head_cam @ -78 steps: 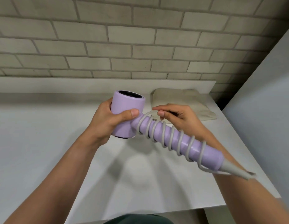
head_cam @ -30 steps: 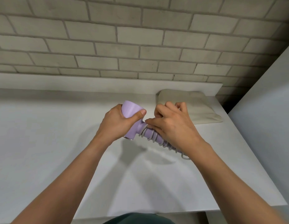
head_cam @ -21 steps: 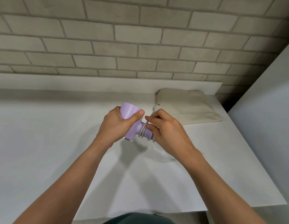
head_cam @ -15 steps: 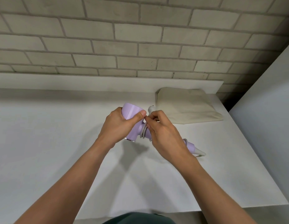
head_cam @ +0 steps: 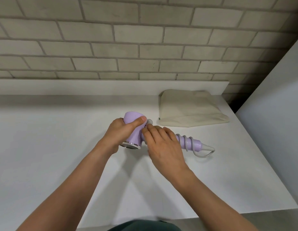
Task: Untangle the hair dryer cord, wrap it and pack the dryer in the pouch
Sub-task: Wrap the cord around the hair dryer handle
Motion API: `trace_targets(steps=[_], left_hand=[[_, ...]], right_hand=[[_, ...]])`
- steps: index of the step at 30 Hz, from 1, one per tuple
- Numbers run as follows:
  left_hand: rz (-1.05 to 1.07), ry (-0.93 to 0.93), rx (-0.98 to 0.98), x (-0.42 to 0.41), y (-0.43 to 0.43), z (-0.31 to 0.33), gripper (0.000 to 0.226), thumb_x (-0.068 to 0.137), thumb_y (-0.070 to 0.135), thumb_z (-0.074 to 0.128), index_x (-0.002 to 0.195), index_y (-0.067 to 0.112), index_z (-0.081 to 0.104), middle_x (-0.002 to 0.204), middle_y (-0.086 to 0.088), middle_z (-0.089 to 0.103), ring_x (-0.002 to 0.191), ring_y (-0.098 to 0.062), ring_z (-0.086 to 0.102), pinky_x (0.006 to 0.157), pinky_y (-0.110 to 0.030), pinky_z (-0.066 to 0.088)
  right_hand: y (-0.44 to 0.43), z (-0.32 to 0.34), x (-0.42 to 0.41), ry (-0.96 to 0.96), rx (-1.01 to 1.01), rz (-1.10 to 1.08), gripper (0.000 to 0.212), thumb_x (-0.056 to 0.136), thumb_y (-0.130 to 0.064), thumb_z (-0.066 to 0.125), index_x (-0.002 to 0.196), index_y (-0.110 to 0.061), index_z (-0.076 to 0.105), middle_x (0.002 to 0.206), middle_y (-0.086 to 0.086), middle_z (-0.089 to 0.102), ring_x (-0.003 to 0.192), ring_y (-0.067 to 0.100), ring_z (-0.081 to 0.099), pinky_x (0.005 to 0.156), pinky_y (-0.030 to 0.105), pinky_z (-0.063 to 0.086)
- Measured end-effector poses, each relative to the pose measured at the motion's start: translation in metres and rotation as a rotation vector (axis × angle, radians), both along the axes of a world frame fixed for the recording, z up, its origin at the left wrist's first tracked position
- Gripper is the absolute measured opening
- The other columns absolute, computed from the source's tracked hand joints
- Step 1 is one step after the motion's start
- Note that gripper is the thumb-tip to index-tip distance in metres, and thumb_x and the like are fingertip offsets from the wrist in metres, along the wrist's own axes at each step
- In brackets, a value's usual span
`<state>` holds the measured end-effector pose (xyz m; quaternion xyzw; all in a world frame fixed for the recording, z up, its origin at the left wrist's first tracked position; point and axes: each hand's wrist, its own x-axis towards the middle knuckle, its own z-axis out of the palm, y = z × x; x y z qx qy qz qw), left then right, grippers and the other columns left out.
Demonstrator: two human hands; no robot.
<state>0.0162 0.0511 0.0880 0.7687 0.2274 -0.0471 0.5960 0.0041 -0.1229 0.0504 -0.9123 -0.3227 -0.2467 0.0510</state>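
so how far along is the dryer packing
Done: the cord coils round the handle of the dryer. In hand: the left hand grips the head while the right hand works the cord's end at the neck. Left: the pouch lies flat, dryer not inside.

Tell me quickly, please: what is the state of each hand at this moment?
Left hand: grips the hair dryer head.
Right hand: fingers curled on the wrapped cord at the handle.
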Motion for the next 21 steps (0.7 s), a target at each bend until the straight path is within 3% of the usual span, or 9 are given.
trace_targets(steps=[3, 7, 10, 12, 14, 17, 19, 21], left_hand=[[-0.039, 0.063, -0.018, -0.001, 0.000, -0.001, 0.055, 0.077, 0.064, 0.078, 0.105, 0.016, 0.073, 0.097, -0.003, 0.079, 0.088, -0.021, 0.077, 0.086, -0.039, 0.061], [-0.113, 0.127, 0.014, -0.003, 0.000, 0.006, 0.058, 0.080, 0.068, 0.072, 0.109, 0.018, 0.070, 0.098, -0.004, 0.079, 0.087, -0.023, 0.078, 0.084, -0.042, 0.061], [-0.149, 0.107, -0.007, -0.005, 0.006, 0.018, 0.061, 0.089, 0.073, 0.056, 0.110, 0.018, 0.071, 0.098, -0.006, 0.078, 0.089, -0.023, 0.077, 0.073, -0.040, 0.064], [-0.128, 0.029, -0.109, -0.006, 0.011, 0.028, 0.056, 0.097, 0.064, 0.051, 0.110, 0.014, 0.071, 0.096, -0.009, 0.077, 0.082, -0.027, 0.077, 0.070, -0.039, 0.063], [-0.067, -0.077, -0.230, -0.008, 0.014, 0.033, 0.038, 0.104, 0.042, 0.052, 0.115, 0.009, 0.068, 0.095, -0.012, 0.073, 0.074, -0.030, 0.074, 0.071, -0.040, 0.063], [0.055, -0.203, -0.333, -0.008, 0.014, 0.024, 0.018, 0.097, 0.009, 0.055, 0.110, 0.007, 0.068, 0.099, -0.014, 0.072, 0.082, -0.030, 0.074, 0.078, -0.041, 0.062], [0.071, -0.196, -0.335, -0.008, 0.013, 0.008, 0.018, 0.091, 0.007, 0.064, 0.108, 0.010, 0.069, 0.108, -0.013, 0.072, 0.096, -0.025, 0.072, 0.091, -0.043, 0.061], [-0.053, -0.131, -0.385, -0.011, 0.010, -0.009, 0.035, 0.082, 0.016, 0.075, 0.117, 0.016, 0.069, 0.117, -0.010, 0.071, 0.112, -0.025, 0.069, 0.104, -0.044, 0.054]], right_hand=[[0.000, -0.006, 0.004, -0.103, 0.005, -0.005, 0.039, 0.079, -0.001, 0.047, 0.113, -0.012, 0.062, 0.106, 0.003, 0.068, 0.091, 0.027, 0.066, 0.084, 0.040, 0.055], [-0.007, -0.009, 0.016, -0.108, 0.037, 0.009, 0.025, 0.079, -0.004, 0.063, 0.103, -0.013, 0.064, 0.100, 0.003, 0.069, 0.081, 0.027, 0.064, 0.073, 0.038, 0.051], [-0.013, 0.003, 0.023, 0.082, 0.141, -0.010, 0.026, 0.071, -0.012, 0.072, 0.095, -0.016, 0.062, 0.084, -0.001, 0.063, 0.073, 0.028, 0.062, 0.063, 0.036, 0.046], [-0.018, 0.015, 0.023, 0.333, 0.254, -0.109, 0.039, 0.073, -0.025, 0.080, 0.109, -0.021, 0.063, 0.094, -0.005, 0.068, 0.085, 0.024, 0.065, 0.066, 0.035, 0.048], [-0.022, 0.027, 0.020, 0.574, 0.558, -0.156, 0.045, 0.074, -0.033, 0.084, 0.112, -0.028, 0.060, 0.096, -0.015, 0.070, 0.085, 0.012, 0.064, 0.070, 0.031, 0.051], [-0.023, 0.031, 0.021, 0.720, 1.026, -0.137, 0.039, 0.073, -0.027, 0.091, 0.094, -0.026, 0.058, 0.079, -0.017, 0.069, 0.065, 0.002, 0.061, 0.060, 0.018, 0.049], [-0.022, 0.031, 0.025, 0.813, 1.198, -0.082, 0.037, 0.075, -0.018, 0.091, 0.098, -0.018, 0.063, 0.085, -0.009, 0.074, 0.070, 0.006, 0.065, 0.066, 0.021, 0.053], [-0.021, 0.029, 0.027, 0.932, 1.341, -0.022, 0.035, 0.079, -0.009, 0.088, 0.108, -0.012, 0.067, 0.095, -0.002, 0.078, 0.081, 0.010, 0.070, 0.074, 0.025, 0.056]])
